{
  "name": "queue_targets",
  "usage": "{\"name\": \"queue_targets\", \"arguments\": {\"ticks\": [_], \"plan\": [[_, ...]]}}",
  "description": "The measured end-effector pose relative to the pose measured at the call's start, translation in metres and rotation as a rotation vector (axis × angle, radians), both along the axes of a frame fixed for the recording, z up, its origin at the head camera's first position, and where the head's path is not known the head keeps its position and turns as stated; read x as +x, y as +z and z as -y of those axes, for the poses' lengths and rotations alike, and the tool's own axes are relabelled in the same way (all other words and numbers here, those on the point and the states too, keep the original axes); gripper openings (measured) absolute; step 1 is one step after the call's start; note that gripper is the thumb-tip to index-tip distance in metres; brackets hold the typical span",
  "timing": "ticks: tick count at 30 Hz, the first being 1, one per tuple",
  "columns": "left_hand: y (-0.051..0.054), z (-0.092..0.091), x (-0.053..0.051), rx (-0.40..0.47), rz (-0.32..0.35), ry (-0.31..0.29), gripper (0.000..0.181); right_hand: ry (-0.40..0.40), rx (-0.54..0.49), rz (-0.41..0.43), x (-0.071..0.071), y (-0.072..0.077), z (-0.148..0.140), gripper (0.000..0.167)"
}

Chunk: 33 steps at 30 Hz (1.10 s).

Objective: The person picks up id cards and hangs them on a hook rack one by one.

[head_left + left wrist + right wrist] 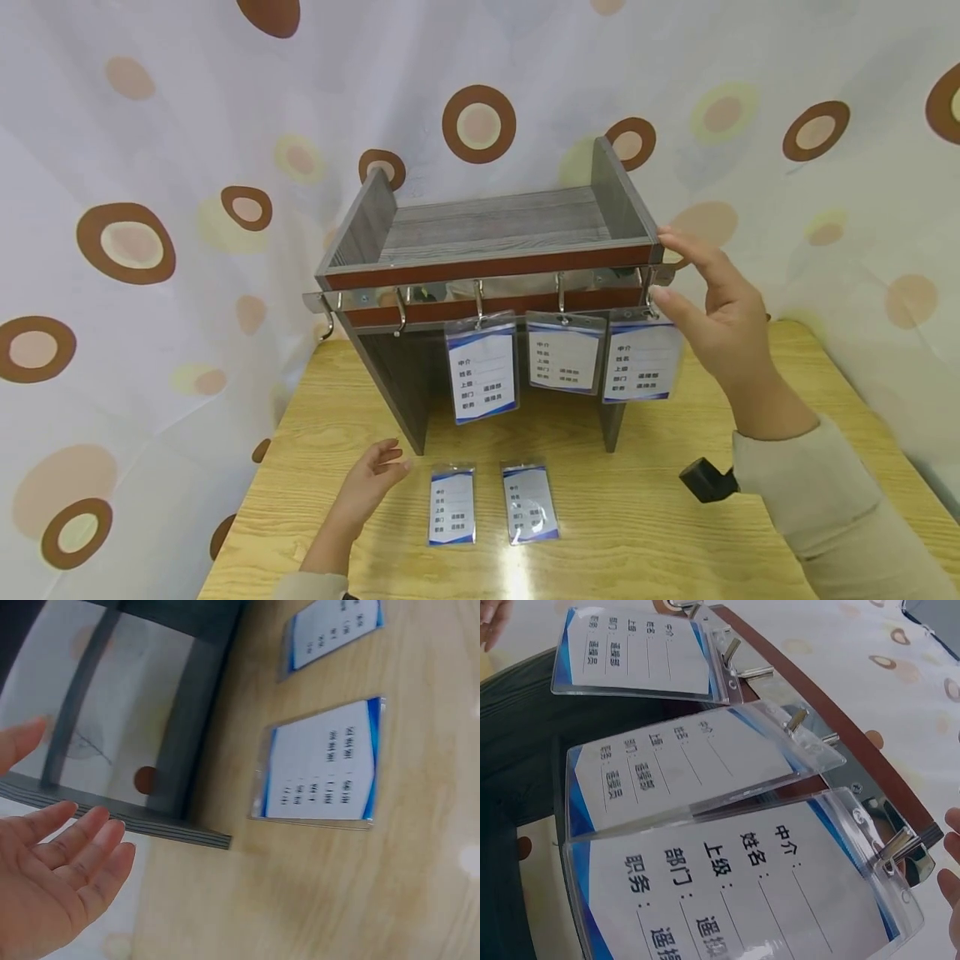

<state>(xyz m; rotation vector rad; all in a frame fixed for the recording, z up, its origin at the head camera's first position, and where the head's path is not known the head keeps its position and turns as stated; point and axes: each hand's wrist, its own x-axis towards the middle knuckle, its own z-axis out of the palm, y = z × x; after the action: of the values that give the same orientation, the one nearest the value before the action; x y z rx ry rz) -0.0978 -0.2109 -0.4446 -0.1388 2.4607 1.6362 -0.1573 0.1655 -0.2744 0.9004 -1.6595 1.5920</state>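
Observation:
Three clear badge holders with white and blue cards hang from the hook rail along the shelf's front: a left one [483, 371], a middle one [564, 354] and a right one [641, 362]. My right hand [723, 312] is beside the shelf's right front corner, thumb and fingers spread apart around the last hook [896, 847], holding nothing. Low by the shelf's left leg, my left hand [367, 483] has its fingers loosely extended, with nothing in it. Two more badge holders lie flat on the table, one [452, 506] nearer the left hand, the other [530, 504] to its right.
The grey wooden shelf [495, 225] stands on a wood-grain table [637, 525]. Two hooks at the rail's left, including the end hook [326, 317], carry no badge. A curtain [187, 333] with round brown patterns surrounds the table. A black device [707, 481] sits at the right wrist.

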Motion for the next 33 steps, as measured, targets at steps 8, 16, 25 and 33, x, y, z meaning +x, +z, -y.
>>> {"name": "queue_targets", "arguments": {"ticks": [8,16,25,33], "plan": [[-0.030,-0.002,0.000,0.019,0.037,-0.014,0.063,-0.035,0.113,0.104,-0.008,0.001,-0.005,0.045],[-0.051,-0.006,0.000,0.013,0.063,-0.010,0.065,-0.094,0.213,0.154,-0.017,0.001,-0.009,0.050],[-0.067,-0.011,0.002,-0.036,0.105,0.016,0.065,-0.123,0.259,0.238,-0.024,0.002,-0.011,0.051],[-0.079,-0.010,0.000,-0.046,0.110,0.022,0.066,-0.173,0.270,0.178,-0.034,-0.001,-0.013,0.040]]}}
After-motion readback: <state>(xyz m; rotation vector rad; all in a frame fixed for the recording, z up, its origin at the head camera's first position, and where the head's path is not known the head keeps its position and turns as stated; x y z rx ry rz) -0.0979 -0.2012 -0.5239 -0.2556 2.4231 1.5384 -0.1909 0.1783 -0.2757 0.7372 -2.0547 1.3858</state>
